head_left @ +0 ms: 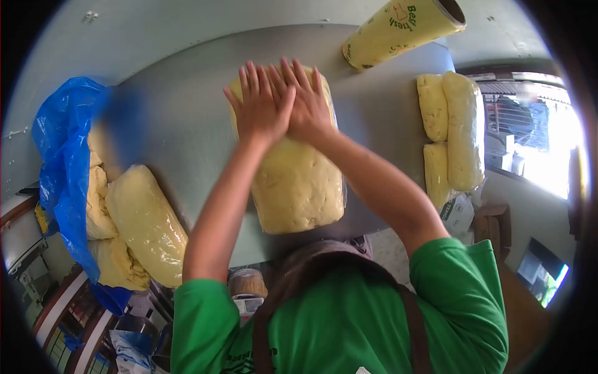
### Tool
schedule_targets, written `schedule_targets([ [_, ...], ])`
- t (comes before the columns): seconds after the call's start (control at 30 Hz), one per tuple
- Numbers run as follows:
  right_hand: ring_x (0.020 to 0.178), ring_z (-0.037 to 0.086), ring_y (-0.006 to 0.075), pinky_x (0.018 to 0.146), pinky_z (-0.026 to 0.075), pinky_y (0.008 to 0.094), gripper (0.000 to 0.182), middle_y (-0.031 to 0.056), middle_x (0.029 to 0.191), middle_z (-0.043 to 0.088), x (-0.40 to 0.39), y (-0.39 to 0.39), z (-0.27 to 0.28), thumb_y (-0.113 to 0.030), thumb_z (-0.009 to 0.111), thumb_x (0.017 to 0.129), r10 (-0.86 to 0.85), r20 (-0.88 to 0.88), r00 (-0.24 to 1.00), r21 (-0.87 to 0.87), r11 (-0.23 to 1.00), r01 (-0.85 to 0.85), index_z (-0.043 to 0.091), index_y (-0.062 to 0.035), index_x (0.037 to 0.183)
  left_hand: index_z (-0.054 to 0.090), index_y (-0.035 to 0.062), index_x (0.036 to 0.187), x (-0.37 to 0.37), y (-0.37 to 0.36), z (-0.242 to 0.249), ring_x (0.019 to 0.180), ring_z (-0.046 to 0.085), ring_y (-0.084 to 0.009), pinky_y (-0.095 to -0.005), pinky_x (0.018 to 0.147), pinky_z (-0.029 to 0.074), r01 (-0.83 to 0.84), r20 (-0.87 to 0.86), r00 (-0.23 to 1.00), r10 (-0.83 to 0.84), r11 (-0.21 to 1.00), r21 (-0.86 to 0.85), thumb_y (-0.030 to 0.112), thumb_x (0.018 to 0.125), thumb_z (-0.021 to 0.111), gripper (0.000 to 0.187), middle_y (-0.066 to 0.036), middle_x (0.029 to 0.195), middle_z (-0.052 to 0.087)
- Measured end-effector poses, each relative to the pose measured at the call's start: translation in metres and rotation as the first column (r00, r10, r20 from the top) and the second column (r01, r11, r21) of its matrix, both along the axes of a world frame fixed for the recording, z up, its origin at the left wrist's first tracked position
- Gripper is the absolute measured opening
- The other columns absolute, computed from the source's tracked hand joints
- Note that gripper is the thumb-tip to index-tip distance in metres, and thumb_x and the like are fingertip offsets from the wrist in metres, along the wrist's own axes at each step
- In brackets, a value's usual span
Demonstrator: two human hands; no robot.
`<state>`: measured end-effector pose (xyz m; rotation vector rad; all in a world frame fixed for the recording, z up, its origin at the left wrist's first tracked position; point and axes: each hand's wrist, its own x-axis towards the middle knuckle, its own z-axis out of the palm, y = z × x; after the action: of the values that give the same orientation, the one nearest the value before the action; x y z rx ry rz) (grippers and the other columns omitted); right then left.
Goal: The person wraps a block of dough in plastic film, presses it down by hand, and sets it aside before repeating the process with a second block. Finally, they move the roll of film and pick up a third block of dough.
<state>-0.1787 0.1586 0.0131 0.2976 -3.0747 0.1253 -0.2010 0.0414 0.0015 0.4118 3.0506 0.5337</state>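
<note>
A large slab of yellow dough (299, 187), in what looks like clear plastic film, lies lengthwise on the metal table (180, 93). Both hands press flat on its far end, palms down. My left hand (261, 109) has its fingers spread and pointing away from me. Beside it, my right hand (305, 103) also lies with fingers stretched out, and the two overlap at the thumbs. Neither hand grips anything. The near half of the slab shows small dents on its surface.
Wrapped dough rolls (464, 131) lie at the table's right edge. A yellow printed film roll (405, 31) stands at the far right. On the left, a blue plastic bag (68, 168) partly covers dough chunks (99, 206), beside a wrapped dough log (146, 224).
</note>
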Motion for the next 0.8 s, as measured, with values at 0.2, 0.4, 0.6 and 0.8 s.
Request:
schedule_targets([
  [0.2,0.157,0.006,0.0299,0.124,0.002,0.0557,0.067,0.008,0.17,0.012,0.019,0.001,-0.002,-0.047,0.034,0.102,-0.073,0.017,0.997,-0.005,0.997,0.073,0.017,-0.025,0.163,0.023,-0.0012,0.158,0.025,-0.003,-0.004,0.156,0.008,-0.0342,-0.0623,0.121,0.001,0.02,0.024,0.999,-0.022,0.997,0.079,0.058,0.1,0.023,0.083,-0.019,0.167,0.015],
  [0.4,0.157,0.008,0.03,0.124,0.007,0.0535,0.068,0.0096,0.169,0.013,0.053,-0.002,-0.001,-0.046,0.04,0.1,-0.129,0.047,0.991,0.015,0.992,0.128,0.02,-0.0255,0.162,0.025,-0.0002,0.158,0.063,-0.001,-0.005,0.155,0.011,-0.0335,-0.0611,0.122,0.003,-0.001,0.03,1.0,-0.001,0.997,0.081,0.055,0.102,0.024,0.078,-0.019,0.167,0.016],
  [0.6,0.157,0.005,0.0287,0.125,0.006,0.05,0.067,0.0117,0.169,0.014,0.096,-0.007,0.001,-0.048,0.035,0.101,-0.159,0.074,0.984,-0.106,0.98,0.166,0.02,-0.025,0.162,0.031,0.0111,0.158,0.104,0.0,0.0,0.155,0.013,-0.0352,-0.0643,0.121,0.003,-0.005,-0.03,1.0,0.005,1.0,0.025,0.054,0.103,0.024,0.071,-0.018,0.166,0.02],
  [0.8,0.156,0.012,0.0304,0.124,0.009,0.0515,0.064,0.0149,0.166,0.021,0.138,-0.012,-0.005,-0.038,0.039,0.1,-0.226,0.085,0.971,-0.19,0.953,0.238,0.028,-0.0191,0.16,0.028,0.0094,0.159,0.125,-0.009,0.006,0.154,0.015,-0.0394,-0.0657,0.12,0.006,0.056,-0.054,0.997,-0.051,0.995,0.083,0.052,0.104,0.027,0.07,-0.019,0.166,0.018],
])
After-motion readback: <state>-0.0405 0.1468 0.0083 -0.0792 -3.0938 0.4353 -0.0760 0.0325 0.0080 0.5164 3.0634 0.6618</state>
